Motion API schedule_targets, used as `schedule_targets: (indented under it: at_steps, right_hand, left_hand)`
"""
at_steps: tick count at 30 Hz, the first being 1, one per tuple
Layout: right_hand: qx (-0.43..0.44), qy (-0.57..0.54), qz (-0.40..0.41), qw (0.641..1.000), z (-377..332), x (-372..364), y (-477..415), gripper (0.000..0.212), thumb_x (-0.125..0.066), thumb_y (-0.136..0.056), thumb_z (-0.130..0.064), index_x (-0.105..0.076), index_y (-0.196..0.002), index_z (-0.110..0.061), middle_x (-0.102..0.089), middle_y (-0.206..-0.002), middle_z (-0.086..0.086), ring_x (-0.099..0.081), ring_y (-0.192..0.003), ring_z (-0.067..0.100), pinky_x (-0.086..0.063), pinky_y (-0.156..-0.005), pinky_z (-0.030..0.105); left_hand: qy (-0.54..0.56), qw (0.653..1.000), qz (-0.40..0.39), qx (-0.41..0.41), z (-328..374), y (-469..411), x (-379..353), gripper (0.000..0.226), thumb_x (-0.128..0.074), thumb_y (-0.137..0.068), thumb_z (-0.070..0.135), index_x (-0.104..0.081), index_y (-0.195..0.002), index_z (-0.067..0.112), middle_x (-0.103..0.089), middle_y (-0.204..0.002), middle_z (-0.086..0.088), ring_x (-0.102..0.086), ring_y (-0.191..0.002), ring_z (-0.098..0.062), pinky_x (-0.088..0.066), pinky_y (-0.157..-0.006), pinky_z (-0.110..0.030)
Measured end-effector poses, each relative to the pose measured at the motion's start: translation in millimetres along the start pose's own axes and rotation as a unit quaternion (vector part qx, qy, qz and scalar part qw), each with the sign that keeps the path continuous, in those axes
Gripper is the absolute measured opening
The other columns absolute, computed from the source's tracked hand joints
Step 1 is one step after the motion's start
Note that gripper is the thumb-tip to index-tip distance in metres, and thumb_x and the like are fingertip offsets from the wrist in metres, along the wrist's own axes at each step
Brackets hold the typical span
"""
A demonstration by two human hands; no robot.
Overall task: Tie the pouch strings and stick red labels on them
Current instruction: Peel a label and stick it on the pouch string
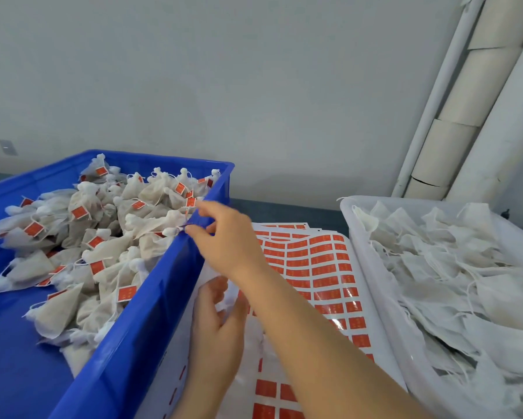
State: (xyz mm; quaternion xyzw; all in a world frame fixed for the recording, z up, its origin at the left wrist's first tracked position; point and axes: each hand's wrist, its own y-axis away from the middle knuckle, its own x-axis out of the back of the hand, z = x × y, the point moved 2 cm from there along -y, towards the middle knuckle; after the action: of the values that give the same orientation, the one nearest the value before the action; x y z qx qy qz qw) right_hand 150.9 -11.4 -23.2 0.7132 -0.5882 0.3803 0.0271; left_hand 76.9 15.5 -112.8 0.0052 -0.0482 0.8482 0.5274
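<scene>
Nearest, the left hand (217,319) curls round a white pouch (225,293), which looks light and limp and is best taken at its gathered neck. Beyond it, the right hand (228,237) pinches a tied pouch (160,223) over the blue crate (169,267) rim. The red label sheet (314,267) lies under both grips.

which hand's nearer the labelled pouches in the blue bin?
Right: the right hand is at the blue bin rim, fingertips by the labelled pouches; left hand is outside the bin, lower, gripping a white pouch.
</scene>
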Motion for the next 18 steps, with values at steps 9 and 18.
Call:
schedule_targets:
  at_steps: [9,18]
  right_hand:
    - [-0.232,0.266,0.140,0.925,81,166,13,0.034,-0.050,-0.091,-0.014,-0.048,-0.125,-0.012,-0.057,-0.121,0.010,-0.055,-0.106,0.028,-0.041,-0.081,0.031]
    - [-0.366,0.296,-0.034,0.882,140,197,58,0.021,-0.054,-0.082,-0.002,-0.073,-0.086,-0.009,-0.067,-0.080,0.010,-0.062,-0.072,0.026,-0.049,-0.065,0.027]
  left_hand:
    - [-0.070,0.994,-0.062,0.057,-5,-5,-3,0.015,-0.061,-0.087,0.024,-0.052,-0.090,0.035,-0.051,-0.090,0.026,-0.054,-0.078,0.001,-0.040,-0.052,-0.008]
    - [-0.067,0.995,-0.049,0.053,2,-1,-1,0.014,-0.061,-0.087,0.025,-0.053,-0.090,0.035,-0.048,-0.102,0.018,-0.046,-0.075,0.001,-0.041,-0.066,-0.022]
